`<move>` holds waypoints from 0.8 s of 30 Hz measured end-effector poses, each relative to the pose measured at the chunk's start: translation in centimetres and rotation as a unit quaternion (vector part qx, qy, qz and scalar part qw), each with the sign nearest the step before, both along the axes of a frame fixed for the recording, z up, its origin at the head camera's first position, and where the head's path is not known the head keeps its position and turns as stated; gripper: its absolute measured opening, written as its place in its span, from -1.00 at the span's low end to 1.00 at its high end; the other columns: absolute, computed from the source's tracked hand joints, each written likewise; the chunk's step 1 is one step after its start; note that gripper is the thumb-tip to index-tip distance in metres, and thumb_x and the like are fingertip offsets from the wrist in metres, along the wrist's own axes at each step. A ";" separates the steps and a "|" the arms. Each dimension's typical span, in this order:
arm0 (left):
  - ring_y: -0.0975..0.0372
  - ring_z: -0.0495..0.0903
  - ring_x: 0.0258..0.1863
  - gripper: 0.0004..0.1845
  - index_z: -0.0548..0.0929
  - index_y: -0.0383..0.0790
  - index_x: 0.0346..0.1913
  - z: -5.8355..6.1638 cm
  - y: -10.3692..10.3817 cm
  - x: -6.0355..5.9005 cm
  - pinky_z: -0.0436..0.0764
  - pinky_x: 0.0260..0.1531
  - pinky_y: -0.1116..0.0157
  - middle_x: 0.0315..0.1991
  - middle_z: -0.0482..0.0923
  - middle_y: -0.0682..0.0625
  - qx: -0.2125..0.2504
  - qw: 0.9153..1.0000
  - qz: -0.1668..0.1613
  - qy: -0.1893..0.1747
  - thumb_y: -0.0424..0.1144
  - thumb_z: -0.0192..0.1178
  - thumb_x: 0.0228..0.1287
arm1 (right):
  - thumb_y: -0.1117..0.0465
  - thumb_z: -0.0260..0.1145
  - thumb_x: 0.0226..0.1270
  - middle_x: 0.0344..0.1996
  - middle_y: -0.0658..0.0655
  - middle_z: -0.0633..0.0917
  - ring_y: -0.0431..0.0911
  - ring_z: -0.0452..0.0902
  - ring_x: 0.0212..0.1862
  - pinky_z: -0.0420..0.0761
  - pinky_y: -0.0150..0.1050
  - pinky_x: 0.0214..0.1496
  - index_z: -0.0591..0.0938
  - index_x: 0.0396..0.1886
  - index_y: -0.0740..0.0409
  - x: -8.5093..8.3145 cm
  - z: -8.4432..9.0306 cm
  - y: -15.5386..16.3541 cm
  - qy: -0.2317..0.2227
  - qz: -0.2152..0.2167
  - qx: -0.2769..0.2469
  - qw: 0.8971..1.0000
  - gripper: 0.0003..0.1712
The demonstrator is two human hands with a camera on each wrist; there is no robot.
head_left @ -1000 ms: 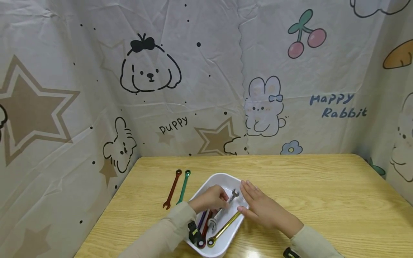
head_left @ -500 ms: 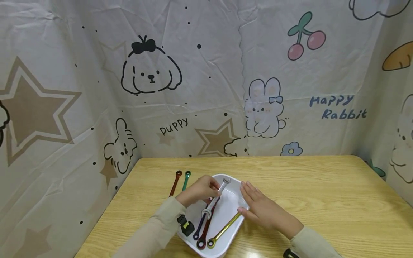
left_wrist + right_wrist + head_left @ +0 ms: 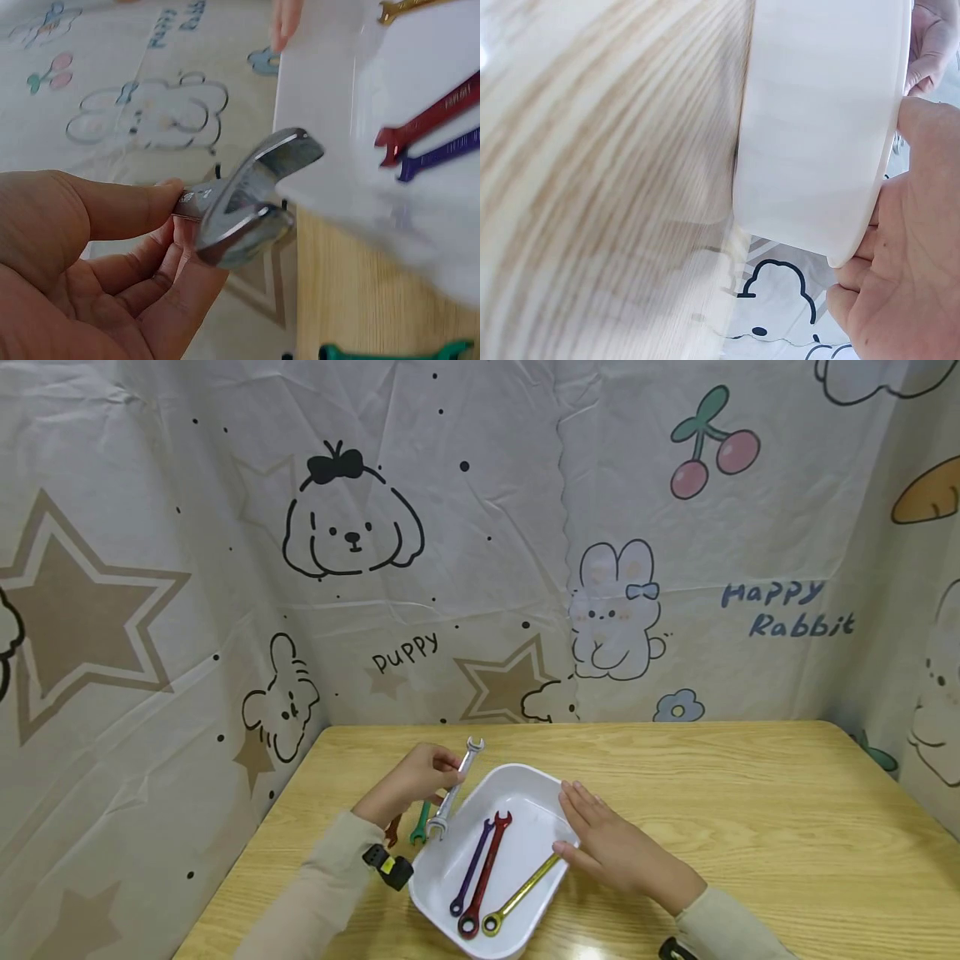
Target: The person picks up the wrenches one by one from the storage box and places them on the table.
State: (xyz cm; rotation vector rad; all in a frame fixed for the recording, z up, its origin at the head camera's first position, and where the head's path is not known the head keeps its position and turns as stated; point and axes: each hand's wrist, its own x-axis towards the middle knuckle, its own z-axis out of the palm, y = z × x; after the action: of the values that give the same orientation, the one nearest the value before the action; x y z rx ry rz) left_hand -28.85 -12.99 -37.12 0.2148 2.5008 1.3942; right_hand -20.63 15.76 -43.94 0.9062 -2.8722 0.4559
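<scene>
Above the left edge of a white tray (image 3: 480, 893) on a wooden table (image 3: 750, 810), a person's left hand (image 3: 408, 781) pinches a silver wrench (image 3: 454, 787) by its shaft between thumb and fingertips, the tool clear of the tray and tilted, open jaw end uppermost. The right hand (image 3: 611, 847) lies with fingers straight against the tray's right rim, its thumb hooked on the edge, steadying it. By the look of it, the step in hand is carrying the wrench out toward the green wrench (image 3: 420, 827) and the brown wrench (image 3: 392, 831), both partly hidden beneath the hand; setting it down beside them would call for lowering it flat. The silver tool is bright, polished metal. A purple wrench (image 3: 471, 867), a red wrench (image 3: 486, 875) and a yellow wrench (image 3: 519, 895) lie in the tray.
</scene>
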 end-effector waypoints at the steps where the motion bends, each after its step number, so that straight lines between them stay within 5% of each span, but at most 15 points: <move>1: 0.16 0.57 -0.36 -0.83 0.59 -0.42 -0.12 0.1 -0.4 -0.1 0.66 -0.46 0.19 -0.34 0.53 -0.11 0.001 1.000 0.006 0.002 -0.39 0.19 0.29 | -0.20 -0.10 0.50 0.45 0.37 0.09 0.22 -0.06 0.48 0.07 0.09 0.44 0.16 0.40 0.45 0.0 0.0 0.0 -0.002 -0.001 0.002 1.000 -0.15; 19: 0.13 0.55 -0.34 -0.82 0.58 -0.47 -0.10 -1.3 -6.6 -1.2 0.65 -0.44 0.21 -0.26 0.58 -0.19 -0.031 0.993 0.102 0.059 -0.42 0.16 0.30 | -0.22 -0.12 0.50 0.46 0.35 0.08 0.21 -0.08 0.48 0.04 0.08 0.45 0.16 0.41 0.43 -0.1 -0.2 0.1 -0.007 -0.006 0.001 1.000 -0.15; 24: 0.14 0.54 -0.35 -0.81 0.58 -0.48 -0.11 -1.9 -7.6 -1.2 0.63 -0.44 0.24 -0.26 0.58 -0.20 -0.077 0.986 0.126 0.073 -0.41 0.17 0.29 | -0.22 -0.12 0.49 0.46 0.34 0.06 0.20 -0.09 0.49 0.04 0.08 0.45 0.15 0.42 0.42 -0.2 -0.3 0.2 -0.008 -0.007 0.000 1.000 -0.15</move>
State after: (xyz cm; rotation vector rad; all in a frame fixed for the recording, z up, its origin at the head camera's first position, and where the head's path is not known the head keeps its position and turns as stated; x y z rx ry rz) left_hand -30.10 -20.57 -39.02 -0.0346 2.8239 1.3054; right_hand -20.80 15.92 -44.24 0.8870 -2.8902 0.4627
